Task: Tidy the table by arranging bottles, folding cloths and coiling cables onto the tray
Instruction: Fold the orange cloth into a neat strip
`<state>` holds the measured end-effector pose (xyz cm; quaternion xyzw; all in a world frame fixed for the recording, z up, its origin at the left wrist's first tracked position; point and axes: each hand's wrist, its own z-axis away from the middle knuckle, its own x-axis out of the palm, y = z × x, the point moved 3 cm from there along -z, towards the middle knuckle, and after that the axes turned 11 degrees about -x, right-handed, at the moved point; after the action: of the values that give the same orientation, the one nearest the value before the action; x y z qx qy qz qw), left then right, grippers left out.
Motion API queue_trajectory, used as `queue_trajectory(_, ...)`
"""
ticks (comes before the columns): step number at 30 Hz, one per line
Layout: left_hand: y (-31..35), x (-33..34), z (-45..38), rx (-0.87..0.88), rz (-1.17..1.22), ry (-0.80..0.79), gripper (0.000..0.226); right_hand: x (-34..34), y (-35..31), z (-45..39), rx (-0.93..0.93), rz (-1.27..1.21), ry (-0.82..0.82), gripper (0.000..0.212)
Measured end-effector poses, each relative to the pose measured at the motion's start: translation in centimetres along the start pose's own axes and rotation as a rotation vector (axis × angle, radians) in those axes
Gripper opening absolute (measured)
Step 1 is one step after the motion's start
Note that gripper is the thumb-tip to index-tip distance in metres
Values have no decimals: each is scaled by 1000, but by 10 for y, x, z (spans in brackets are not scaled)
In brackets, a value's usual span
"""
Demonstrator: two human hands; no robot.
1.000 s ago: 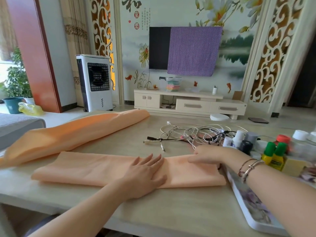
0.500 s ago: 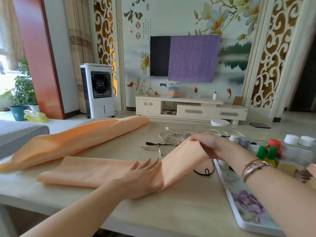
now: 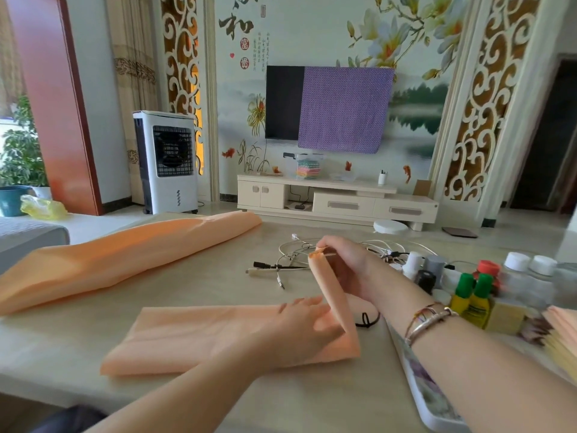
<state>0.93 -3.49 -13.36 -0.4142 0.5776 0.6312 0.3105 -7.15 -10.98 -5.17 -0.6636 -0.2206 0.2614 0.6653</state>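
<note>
A second earlier the peach cloth (image 3: 199, 335) lay flat along the surface (image 3: 218, 276). My right hand (image 3: 340, 264) had since pinched its right end and lifted it, while my left hand (image 3: 299, 326) pressed the middle with spread fingers. I judged a leftward fold was underway, the tray (image 3: 427, 398) waiting just beside.

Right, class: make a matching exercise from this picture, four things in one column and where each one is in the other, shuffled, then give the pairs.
Things
1. near peach cloth
2. tangled cables
3. green-capped bottles
4. second peach cloth

Places
A. on the tray
B. pressed under the left hand, one end lifted in the right hand
C. far left of the table
D. loose on the table behind the right hand

Pairs: 1-B, 2-D, 3-A, 4-C
</note>
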Motion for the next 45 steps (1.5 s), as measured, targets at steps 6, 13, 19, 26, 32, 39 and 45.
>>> queue_trajectory(6,-69,-61,28,-356,375,325,47,50,12,-4,97,209,-136,29)
queue_trajectory(13,-85,-58,43,-499,610,81,60,90,53,-6,120,504,-190,28)
queue_trajectory(19,-95,-51,41,-458,433,177,30,80,60,-2,-23,238,-41,31)
queue_trajectory(26,-95,-53,40,-492,549,194,18,86,83,6,-628,875,33,18)
queue_trajectory(32,-92,-56,41,-516,531,219,10,96,89,11,-598,1184,-118,56)
queue_trajectory(39,-136,-93,77,-651,-9,428,29,97,89,12,-557,1198,-146,48)
queue_trajectory(45,-167,-115,111,-965,-255,388,70,94,87,14,-576,1139,-62,38)
